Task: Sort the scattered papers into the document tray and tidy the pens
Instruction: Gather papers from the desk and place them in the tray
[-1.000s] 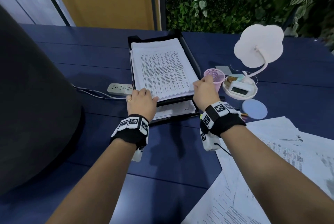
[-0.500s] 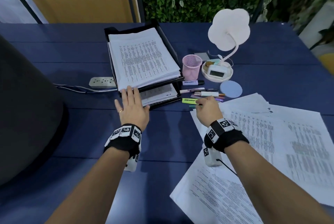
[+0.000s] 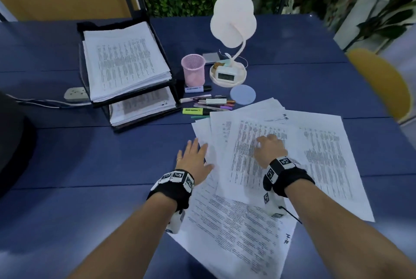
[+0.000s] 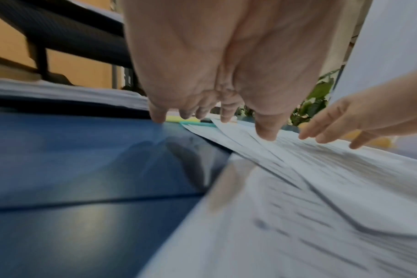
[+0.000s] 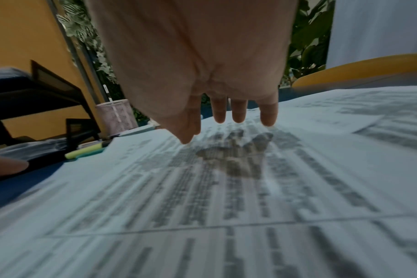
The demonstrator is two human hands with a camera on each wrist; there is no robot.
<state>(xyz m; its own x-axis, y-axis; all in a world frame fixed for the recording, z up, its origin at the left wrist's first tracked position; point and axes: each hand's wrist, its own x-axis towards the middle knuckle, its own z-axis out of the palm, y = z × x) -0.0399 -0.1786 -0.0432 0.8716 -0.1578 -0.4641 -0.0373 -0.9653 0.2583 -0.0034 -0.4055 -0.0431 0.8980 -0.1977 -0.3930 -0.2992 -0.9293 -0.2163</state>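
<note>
- Head view: I have both hands over the scattered papers (image 3: pixel 281 166), which lie fanned and overlapping on the blue table (image 3: pixel 90 166), near me and to the right of the document tray (image 3: pixel 173 89). My left hand (image 3: pixel 194 157) is spread flat at the left edge of the pile, half on the table, holding nothing. My right hand (image 3: pixel 270 150) sits on the top sheet with fingers loosely spread, gripping nothing. Both tray tiers already hold stacks. The pens (image 3: pixel 209 104) lie loose between the tray and the papers, by the pink pen cup (image 3: pixel 193 69).
- Left wrist view: my left hand's fingertips (image 4: pixel 265 131) point down, splayed, at or just above the sheet edges; I cannot tell if they touch. The layered edges of the papers (image 4: pixel 298 169) show thin, light and floppy. I judge that single sheets will slide over one another, so I would square the pile first, then lift it by a long side with a thumb on top.
- Right wrist view: my right hand's fingers (image 5: pixel 267 112) are straight and apart, hovering just above the printed page (image 5: pixel 226 188), with their shadow below. The paper will be slippery on this smooth table; pressing flat and dragging inward should gather it without creasing.
</note>
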